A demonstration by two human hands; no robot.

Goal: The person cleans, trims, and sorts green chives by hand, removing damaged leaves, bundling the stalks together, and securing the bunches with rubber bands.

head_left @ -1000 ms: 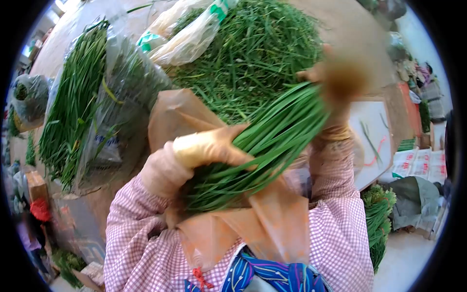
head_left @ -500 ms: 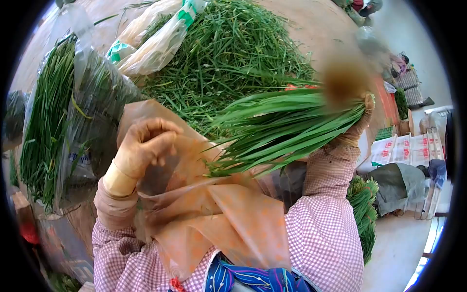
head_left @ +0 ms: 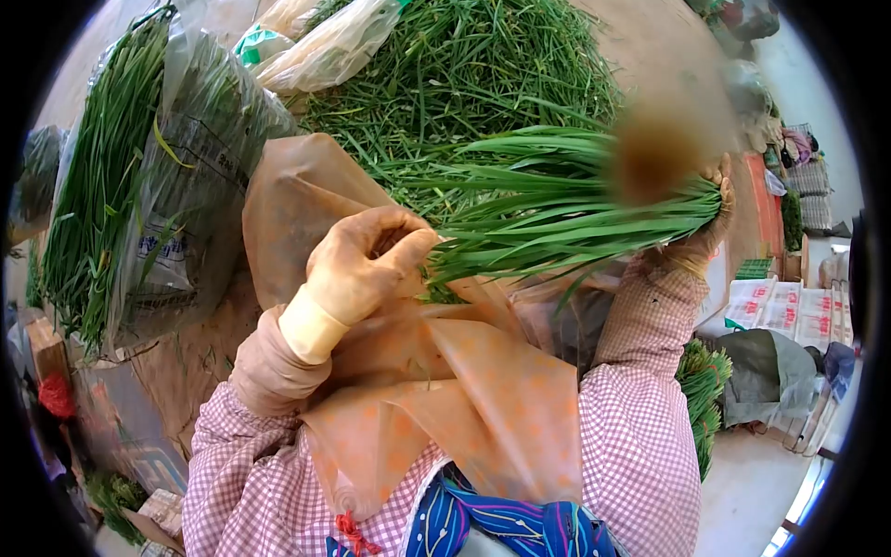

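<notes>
A bunch of garlic chives (head_left: 548,209) lies sideways in the air above my lap, its long flat leaves fanning toward the left. My right hand (head_left: 710,218) is wrapped round its stem end; a brown blur in front hides part of the bunch. At the leaf tips is my left hand (head_left: 367,255), gloved, with fingers curled and thumb pressed in; what it pinches, if anything, is hidden. Below both hands, a translucent orange-brown plastic apron (head_left: 464,371) covers my lap.
A large heap of loose green leaves (head_left: 464,84) lies ahead on the floor. Clear bags of chives (head_left: 102,195) stand at the left, and a white plastic bag (head_left: 329,46) rests by the heap. More bundled chives (head_left: 703,385) sit beside my right elbow.
My left hand has moved right, up to the leaf tips, and its fingers have drawn together. My right hand still grips the chives, now slightly farther right. The view has shifted.
</notes>
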